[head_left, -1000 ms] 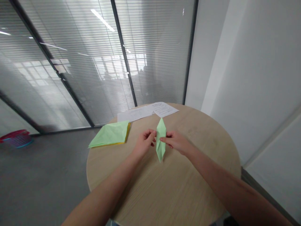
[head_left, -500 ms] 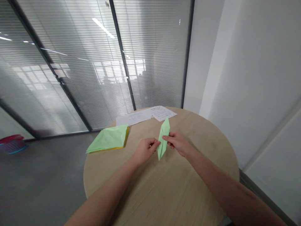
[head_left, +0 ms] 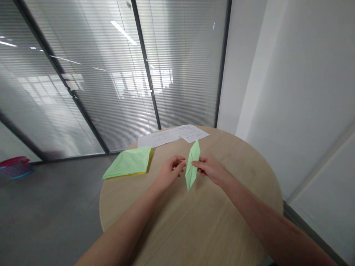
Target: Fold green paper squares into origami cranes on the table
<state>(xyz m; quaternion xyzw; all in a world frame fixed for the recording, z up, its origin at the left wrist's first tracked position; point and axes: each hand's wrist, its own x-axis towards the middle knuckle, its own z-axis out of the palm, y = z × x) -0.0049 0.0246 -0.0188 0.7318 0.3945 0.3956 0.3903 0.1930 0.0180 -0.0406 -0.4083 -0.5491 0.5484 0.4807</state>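
Note:
A narrow folded piece of light green paper (head_left: 192, 168), pointed at both ends and creased along its length, is held upright above the table. My right hand (head_left: 208, 169) pinches its right edge, thumb on the near face and fingers behind. Just left of the paper, my left hand (head_left: 170, 171) has its thumb and fingers apart with nothing between them. Its fingertips are close to the paper's left edge; whether they touch it I cannot tell.
The round wooden table (head_left: 222, 221) carries a stack of green sheets (head_left: 129, 161) with yellow paper (head_left: 149, 159) beneath, at the left. Printed white sheets (head_left: 159, 138) lie along the far edge. A red and blue basket (head_left: 16, 168) stands on the floor, and glass panels with blinds rise behind.
My left hand has let go of the folded paper and opened slightly to the left. My right hand keeps hold of the paper, nearly still.

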